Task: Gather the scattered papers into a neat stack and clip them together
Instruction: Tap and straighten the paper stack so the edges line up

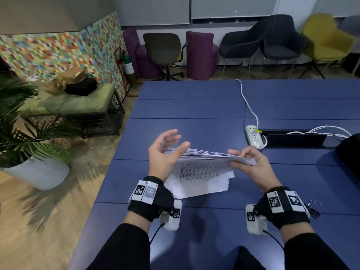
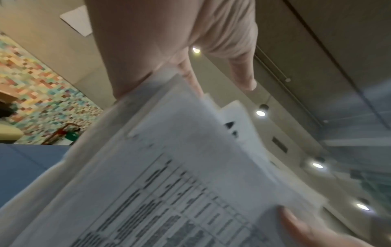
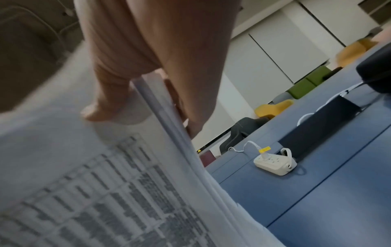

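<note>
**Papers gathered, being squared up over the tabletop**

The papers are off the blue tabletop, held in the air between both hands, printed side toward the person and tilted so the near edge hangs lower. Sheets are uneven: lower corners stagger out and the left end fans apart, so the stack is not neat yet. Likely held raised like this to jog the edges flush before clipping.

Right hand pinches the right end of the papers, thumb on the near face and fingers behind; the right wrist view shows the edge clamped between them. It looks like the anchor.

Left hand is wide, fingers straight and spread, palm side-on against the left edge of the papers, thumb near the top edge. It is not gripping; probably patting that edge in. Left wrist view is blurred.

A metal binder clip lies on the tabletop just right of the right wrist, untouched. A power strip sits farther back, well apart from the papers.
</note>
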### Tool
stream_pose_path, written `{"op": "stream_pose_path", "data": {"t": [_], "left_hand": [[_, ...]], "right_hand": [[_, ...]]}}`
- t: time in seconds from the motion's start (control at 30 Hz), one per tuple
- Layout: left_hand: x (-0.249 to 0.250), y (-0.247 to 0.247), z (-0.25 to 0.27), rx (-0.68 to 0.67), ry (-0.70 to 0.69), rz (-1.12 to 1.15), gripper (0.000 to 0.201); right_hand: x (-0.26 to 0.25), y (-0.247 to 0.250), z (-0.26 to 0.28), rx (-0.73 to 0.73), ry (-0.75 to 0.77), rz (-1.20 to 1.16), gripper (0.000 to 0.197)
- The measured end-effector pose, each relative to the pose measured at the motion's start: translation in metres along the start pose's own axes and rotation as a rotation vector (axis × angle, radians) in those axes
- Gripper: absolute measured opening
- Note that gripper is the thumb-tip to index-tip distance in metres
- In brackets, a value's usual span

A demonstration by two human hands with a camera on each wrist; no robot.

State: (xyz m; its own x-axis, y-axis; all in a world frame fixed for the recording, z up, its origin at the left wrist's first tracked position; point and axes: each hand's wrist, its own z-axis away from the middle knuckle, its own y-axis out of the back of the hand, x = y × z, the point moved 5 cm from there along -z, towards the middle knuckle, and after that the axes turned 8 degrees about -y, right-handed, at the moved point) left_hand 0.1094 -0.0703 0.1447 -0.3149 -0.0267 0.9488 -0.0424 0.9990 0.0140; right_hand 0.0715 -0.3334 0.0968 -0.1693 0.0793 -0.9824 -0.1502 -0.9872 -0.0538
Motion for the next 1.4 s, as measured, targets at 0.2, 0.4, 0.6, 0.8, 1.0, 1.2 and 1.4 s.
{"op": "stream_pose_path", "data": {"t": [0.2,0.4,0.6,0.8,1.0,1.2,1.4], "left_hand": [[-0.046,-0.030,0.008,-0.386,0.073,-0.575,0.094],[-0.067,-0.013,-0.001,-0.411,0.033,-0.922,0.055],[-0.038,0.012,-0.015,-0.261,-0.020,-0.868,0.008],[0.009,0.018,-0.029,-0.287,-0.057,-0.788,0.011],[0.035,0.015,-0.039,-0.136,-0.140,-0.463,0.030],[0.013,0.038,-0.036,-0.032,0.096,0.054,0.039],[-0.039,0.011,0.003,-0.044,0.197,-0.082,0.031]], "right_hand": [[0.018,-0.023,-0.023,0.127,0.072,0.338,0.034],[0.000,-0.042,-0.025,0.128,0.152,0.536,0.029],[-0.031,-0.033,-0.013,0.018,0.157,0.272,0.026],[0.011,-0.010,-0.012,-0.001,-0.089,-0.001,0.041],[-0.001,-0.021,-0.016,0.063,-0.049,0.054,0.030],[-0.061,-0.015,-0.006,0.105,0.185,-0.102,0.026],[-0.002,-0.028,-0.011,0.116,0.000,-0.055,0.039]]}}
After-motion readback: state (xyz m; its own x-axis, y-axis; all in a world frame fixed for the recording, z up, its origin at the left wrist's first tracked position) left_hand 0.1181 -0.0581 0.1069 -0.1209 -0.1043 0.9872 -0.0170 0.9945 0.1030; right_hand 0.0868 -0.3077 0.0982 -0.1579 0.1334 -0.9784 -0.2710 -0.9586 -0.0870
